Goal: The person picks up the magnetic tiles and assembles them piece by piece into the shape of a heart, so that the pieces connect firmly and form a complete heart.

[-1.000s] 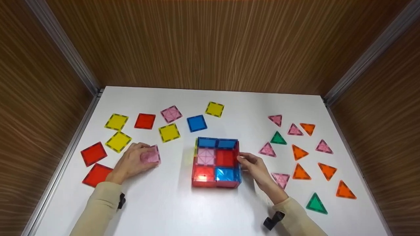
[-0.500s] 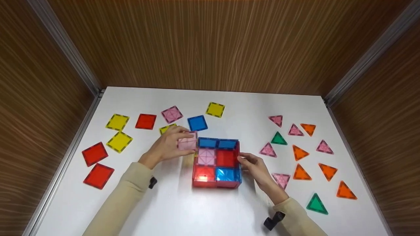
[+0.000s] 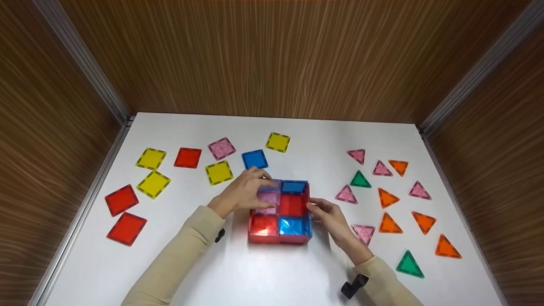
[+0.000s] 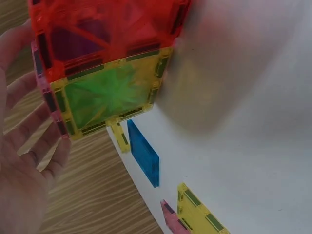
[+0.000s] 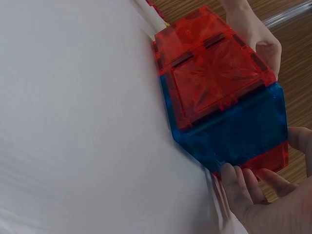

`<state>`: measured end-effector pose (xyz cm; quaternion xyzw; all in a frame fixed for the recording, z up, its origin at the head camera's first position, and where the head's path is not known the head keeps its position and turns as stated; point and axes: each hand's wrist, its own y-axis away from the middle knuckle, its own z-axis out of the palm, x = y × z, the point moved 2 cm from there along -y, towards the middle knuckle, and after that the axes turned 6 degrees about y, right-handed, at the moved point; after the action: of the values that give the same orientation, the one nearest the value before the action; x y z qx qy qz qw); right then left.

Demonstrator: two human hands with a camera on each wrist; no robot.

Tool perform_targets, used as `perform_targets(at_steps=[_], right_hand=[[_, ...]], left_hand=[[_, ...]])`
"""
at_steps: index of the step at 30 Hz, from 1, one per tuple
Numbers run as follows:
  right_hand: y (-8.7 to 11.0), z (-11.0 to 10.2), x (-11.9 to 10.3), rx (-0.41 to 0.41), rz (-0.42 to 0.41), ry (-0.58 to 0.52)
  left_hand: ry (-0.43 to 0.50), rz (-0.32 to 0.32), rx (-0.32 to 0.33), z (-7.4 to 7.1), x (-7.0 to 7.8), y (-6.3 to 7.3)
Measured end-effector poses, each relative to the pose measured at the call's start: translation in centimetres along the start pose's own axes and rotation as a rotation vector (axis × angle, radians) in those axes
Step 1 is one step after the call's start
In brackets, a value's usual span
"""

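Note:
A box (image 3: 294,226) of translucent square magnetic tiles, red, blue, pink and yellow, stands mid-table. Over its back left corner my left hand (image 3: 241,193) holds a pink square tile (image 3: 267,197) by its edges, thumb on the near side and fingers on the far side. In the left wrist view that tile shows edge-on beside a yellow wall tile (image 4: 109,95), with the fingers spread behind it. My right hand (image 3: 333,219) steadies the right wall from outside; its fingertips (image 5: 231,178) rest on the blue and red side tiles in the right wrist view.
Loose yellow, red, pink and blue squares lie left and behind, including a blue square (image 3: 255,158) close past the left hand and a yellow square (image 3: 219,172). Several pink, orange and green triangles lie right, one pink triangle (image 3: 363,233) beside the right wrist. Wooden panels (image 3: 272,59) enclose the table.
My left hand has carried the pink square tile rightward from the left of the table to the box's back left corner. My right hand has stayed at the right wall.

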<state>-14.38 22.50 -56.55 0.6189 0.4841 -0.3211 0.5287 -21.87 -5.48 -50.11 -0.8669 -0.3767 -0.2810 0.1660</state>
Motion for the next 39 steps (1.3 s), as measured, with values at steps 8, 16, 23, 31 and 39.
perform_targets(at_steps=[8,16,23,31,39], right_hand=[[0.0,0.1,-0.1,0.002,-0.005,-0.012],[0.0,0.1,-0.1,-0.007,-0.002,-0.004],[-0.1,0.0,-0.2,-0.004,-0.001,-0.002],[0.0,0.1,-0.1,-0.006,0.001,0.007],[-0.1,0.1,-0.1,-0.004,0.003,0.003]], left_hand=[[-0.002,0.004,0.016,0.2,-0.3,0.2],[-0.034,-0.022,0.135,-1.3,-1.9,4.3],[-0.08,-0.157,0.269,-3.3,-5.6,11.1],[-0.106,-0.427,0.292,-5.4,-10.9,20.4],[-0.126,-0.583,0.366,-6.0,-13.9,27.5]])
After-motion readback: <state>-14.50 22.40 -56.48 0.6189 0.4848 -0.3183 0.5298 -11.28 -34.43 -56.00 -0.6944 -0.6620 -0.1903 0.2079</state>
